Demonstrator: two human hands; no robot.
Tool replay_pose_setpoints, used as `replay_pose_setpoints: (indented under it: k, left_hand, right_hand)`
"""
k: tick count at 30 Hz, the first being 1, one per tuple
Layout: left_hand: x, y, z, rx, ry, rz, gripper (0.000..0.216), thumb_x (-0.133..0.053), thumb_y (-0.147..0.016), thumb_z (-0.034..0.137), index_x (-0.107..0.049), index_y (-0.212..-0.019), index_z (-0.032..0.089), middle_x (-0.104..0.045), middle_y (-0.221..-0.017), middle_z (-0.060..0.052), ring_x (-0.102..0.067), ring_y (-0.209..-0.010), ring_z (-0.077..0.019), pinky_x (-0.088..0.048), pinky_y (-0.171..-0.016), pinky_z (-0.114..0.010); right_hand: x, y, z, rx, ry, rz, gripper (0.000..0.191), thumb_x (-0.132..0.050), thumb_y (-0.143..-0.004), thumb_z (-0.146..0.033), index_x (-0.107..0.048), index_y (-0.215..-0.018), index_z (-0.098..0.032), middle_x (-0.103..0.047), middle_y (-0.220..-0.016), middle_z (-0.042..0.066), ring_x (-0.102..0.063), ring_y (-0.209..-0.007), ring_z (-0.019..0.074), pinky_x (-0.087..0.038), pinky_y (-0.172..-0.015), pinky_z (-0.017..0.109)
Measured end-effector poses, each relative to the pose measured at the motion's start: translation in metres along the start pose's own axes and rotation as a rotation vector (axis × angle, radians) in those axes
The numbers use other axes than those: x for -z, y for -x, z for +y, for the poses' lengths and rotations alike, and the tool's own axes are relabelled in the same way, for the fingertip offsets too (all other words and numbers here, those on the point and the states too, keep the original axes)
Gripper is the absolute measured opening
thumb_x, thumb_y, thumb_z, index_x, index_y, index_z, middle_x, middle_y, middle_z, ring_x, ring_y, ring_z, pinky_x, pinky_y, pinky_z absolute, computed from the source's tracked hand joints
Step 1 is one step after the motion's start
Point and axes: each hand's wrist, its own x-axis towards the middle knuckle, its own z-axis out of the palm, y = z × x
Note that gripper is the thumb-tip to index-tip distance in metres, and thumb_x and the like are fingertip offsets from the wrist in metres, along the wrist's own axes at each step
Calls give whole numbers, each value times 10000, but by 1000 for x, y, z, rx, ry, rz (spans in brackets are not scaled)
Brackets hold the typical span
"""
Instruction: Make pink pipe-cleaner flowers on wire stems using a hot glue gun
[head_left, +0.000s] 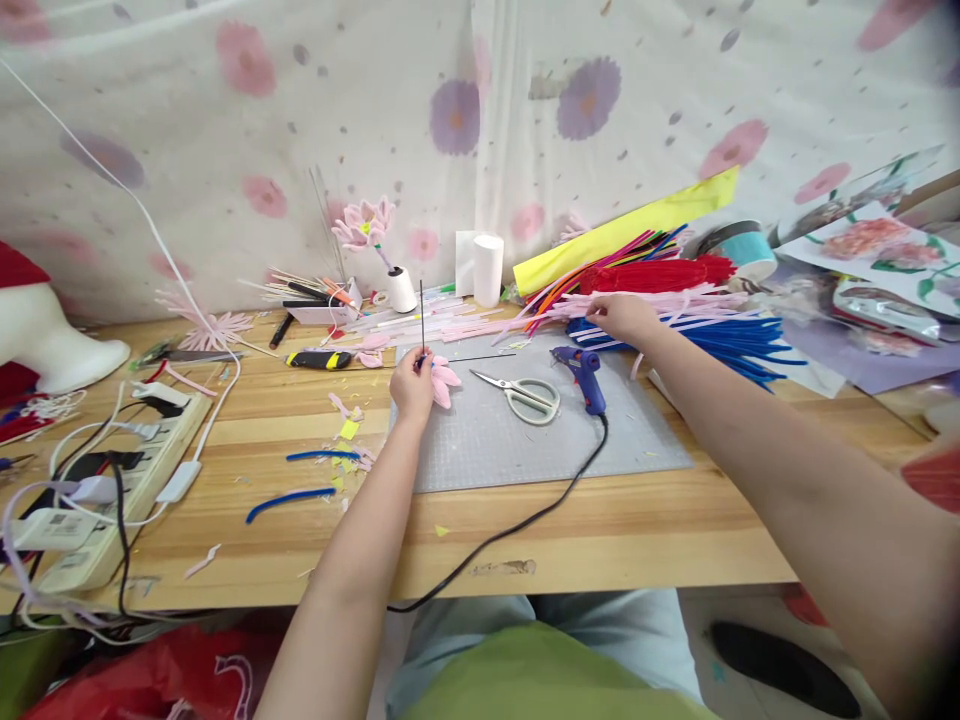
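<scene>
My left hand [412, 388] is closed around a pink fuzzy petal piece [445, 383] at the left edge of the grey cutting mat [495, 465]. Thin dark stems [422, 312] stick out by its fingers, one upward and one to the right. My right hand [621, 317] reaches to the back right, fingertips pinched on pale pink pipe cleaners [694, 300] in the pile; how many it grips is hidden. Between the hands, scissors [531, 400] and a blue glue gun [585, 377] lie on the mat.
Blue pipe cleaners [739, 345] and red ones [660, 274] lie at the right. A finished pink flower [365, 224] stands in a white vase [400, 290]. A yellow-black utility knife [319, 359] lies left, beyond it a power strip [142, 490]. The glue gun's black cord [517, 530] crosses the front edge.
</scene>
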Motion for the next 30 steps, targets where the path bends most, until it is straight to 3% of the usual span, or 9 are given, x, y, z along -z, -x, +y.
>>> replay_pose_setpoints:
  k: [3, 6, 9, 13, 16, 20, 23, 28, 30]
  left_hand:
    - [-9, 2, 0, -9, 31, 7, 211, -526, -798, 286, -646, -948, 200, -691, -973, -48, -629, -869, -161, -466, -801, -287]
    - [-8, 4, 1, -45, 27, -11, 241, -543, -791, 286, -628, -999, 198, -676, -1024, -56, -617, -915, -168, -463, -832, -299]
    - [-2, 9, 4, -167, 0, 24, 336, -576, -768, 276, -580, -1091, 184, -617, -1141, -90, -556, -1056, -185, -432, -911, -319]
    - [6, 18, 10, -291, -20, 170, 328, -512, -799, 231, -529, -1118, 153, -544, -1186, -138, -462, -1167, -193, -359, -1007, -356]
    - [9, 24, 17, -287, -24, 270, 323, -445, -819, 195, -487, -1137, 155, -498, -1202, -150, -419, -1201, -200, -323, -1034, -389]
    - [11, 36, 20, -323, -28, 286, 291, -403, -822, 170, -486, -1101, 164, -493, -1164, -144, -443, -1167, -195, -342, -1016, -387]
    - [6, 51, 17, -419, -29, 220, 261, -399, -820, 163, -510, -1057, 165, -519, -1104, -136, -472, -1129, -196, -364, -999, -384]
    - [-9, 78, 19, -558, -32, -71, 274, -429, -774, 108, -538, -1013, 187, -553, -1029, -109, -541, -1010, -190, -440, -913, -366]
    - [-19, 83, 27, -550, 27, -165, 309, -431, -758, 85, -530, -1032, 185, -548, -1048, -110, -559, -933, -172, -473, -849, -342]
  right_hand:
    - [-16, -3, 9, 108, 84, 57, 199, -539, -760, -154, -675, -905, -146, -631, -1032, 177, -530, -1003, 264, -375, -799, 357]
    - [-21, -4, 6, 138, 166, 92, 200, -497, -783, -154, -672, -879, -135, -633, -1037, 180, -532, -1007, 265, -374, -801, 357]
    - [-15, -4, -3, 99, 174, 129, 231, -467, -811, -212, -665, -916, -156, -664, -979, 149, -577, -929, 257, -390, -748, 348]
    - [-1, -4, -18, 35, 75, 187, 281, -462, -822, -271, -628, -1035, -193, -688, -947, 111, -609, -843, 246, -393, -678, 331]
    - [7, -7, -34, 98, 25, 231, 301, -445, -835, -277, -598, -1083, -203, -683, -975, 91, -610, -861, 247, -397, -688, 325]
    - [14, -13, -61, 242, 8, 192, 275, -419, -852, -235, -601, -1057, -210, -675, -960, 81, -602, -874, 238, -396, -703, 316]
    - [20, -17, -78, 336, 12, 151, 263, -429, -852, -197, -591, -1059, -202, -657, -1020, 84, -593, -887, 226, -383, -715, 309]
    - [36, -17, -82, 194, -19, 268, 312, -357, -910, -235, -530, -1146, -127, -644, -1038, 131, -575, -902, 212, -356, -713, 303]
    - [39, -13, -80, 221, -37, 215, 314, -393, -899, -253, -545, -1140, -120, -659, -995, 125, -576, -886, 205, -353, -713, 299]
